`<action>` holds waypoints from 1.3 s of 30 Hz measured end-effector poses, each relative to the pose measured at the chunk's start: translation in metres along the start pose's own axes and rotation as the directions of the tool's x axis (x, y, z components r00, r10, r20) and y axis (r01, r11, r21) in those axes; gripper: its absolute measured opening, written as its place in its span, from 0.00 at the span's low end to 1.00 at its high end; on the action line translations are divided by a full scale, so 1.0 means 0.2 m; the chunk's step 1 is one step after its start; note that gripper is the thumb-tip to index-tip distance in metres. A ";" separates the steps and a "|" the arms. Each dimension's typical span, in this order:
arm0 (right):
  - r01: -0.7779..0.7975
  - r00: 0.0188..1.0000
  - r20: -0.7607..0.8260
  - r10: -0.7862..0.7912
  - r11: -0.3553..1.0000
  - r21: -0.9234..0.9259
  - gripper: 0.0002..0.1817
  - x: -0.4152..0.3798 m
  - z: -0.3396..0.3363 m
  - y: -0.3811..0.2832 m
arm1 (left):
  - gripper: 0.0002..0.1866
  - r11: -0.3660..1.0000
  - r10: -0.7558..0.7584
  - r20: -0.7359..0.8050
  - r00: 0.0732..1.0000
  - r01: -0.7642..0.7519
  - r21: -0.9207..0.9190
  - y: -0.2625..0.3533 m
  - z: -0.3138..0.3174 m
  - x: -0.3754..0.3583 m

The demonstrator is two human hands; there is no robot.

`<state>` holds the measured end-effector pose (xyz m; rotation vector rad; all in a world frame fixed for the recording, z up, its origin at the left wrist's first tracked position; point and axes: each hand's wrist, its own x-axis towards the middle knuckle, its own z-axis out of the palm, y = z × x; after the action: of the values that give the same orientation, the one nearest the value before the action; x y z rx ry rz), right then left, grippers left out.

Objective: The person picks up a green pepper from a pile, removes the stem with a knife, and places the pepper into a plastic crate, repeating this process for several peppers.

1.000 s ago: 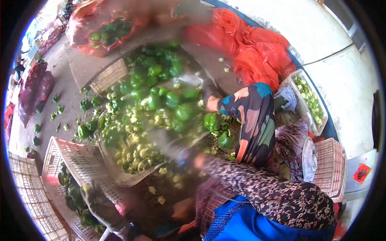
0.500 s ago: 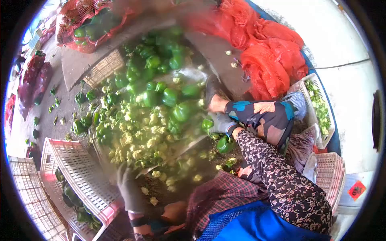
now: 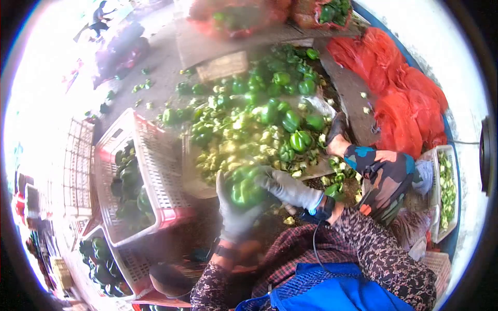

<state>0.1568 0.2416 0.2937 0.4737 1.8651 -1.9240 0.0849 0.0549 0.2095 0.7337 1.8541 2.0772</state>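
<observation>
A green pepper [image 3: 245, 187] is held in front of my lap. My left hand [image 3: 233, 215], in a grey glove, is closed around its left and lower side. From the right, my gloved right hand [image 3: 290, 187] presses its fingers against the same pepper; its wrist wears a dark band. Above both hands lies a heap of pale yellow-green pepper cores [image 3: 228, 132]. Whole green peppers [image 3: 291, 121] lie at the upper right of that heap, one of them [image 3: 300, 140] near its right edge. Haze blurs part of the pepper and fingers.
A white and pink crate [image 3: 171, 173] with green peppers stands on the left, another crate [image 3: 136, 269] below it. Red mesh sacks [image 3: 410, 103] lie at the upper right. A narrow basket of green pieces [image 3: 445, 189] is at the far right. A distant person [image 3: 100, 16] shows at top left.
The view has swung left. My right hand has left the peppers near my foot, and both hands now meet at a pepper. My left hand, earlier blurred and apart, is now around it.
</observation>
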 end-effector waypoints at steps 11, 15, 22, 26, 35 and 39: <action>0.569 0.623 -0.051 -0.781 0.496 -0.656 0.16 -0.20 0.36 -0.10 | 0.60 0.934 -0.198 -0.186 0.962 0.127 -0.333 0.48 -0.19 -0.07; 0.474 0.738 -0.074 -0.670 0.594 -0.650 0.17 -0.24 0.42 -0.12 | 0.59 0.949 -0.162 -0.208 0.965 0.094 -0.300 0.52 -0.18 -0.13; 0.447 0.770 -0.115 -0.628 0.658 -0.606 0.14 -0.20 0.51 0.29 | 0.48 0.937 -0.093 -0.277 0.956 -0.010 -0.349 0.39 -0.19 -0.20; 0.489 0.791 -0.125 -0.599 0.742 -0.459 0.14 -0.07 0.43 0.67 | 0.40 0.847 -0.198 -0.154 0.968 0.090 -0.524 0.43 -0.19 -0.22; 0.619 0.776 0.031 -0.630 0.752 -0.228 0.47 -0.13 0.30 -0.04 | 0.54 0.774 -0.206 0.185 0.961 0.276 -0.570 0.53 -0.22 -0.13; 0.493 0.870 0.060 -0.489 0.860 -0.131 0.61 -0.07 0.29 0.07 | 0.61 0.754 -0.271 0.151 0.951 0.307 -0.580 0.49 -0.16 -0.21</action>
<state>0.1775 0.1844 0.2917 -0.0910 2.2491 -2.0590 0.1167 -0.0082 0.2951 0.3073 1.0658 2.2038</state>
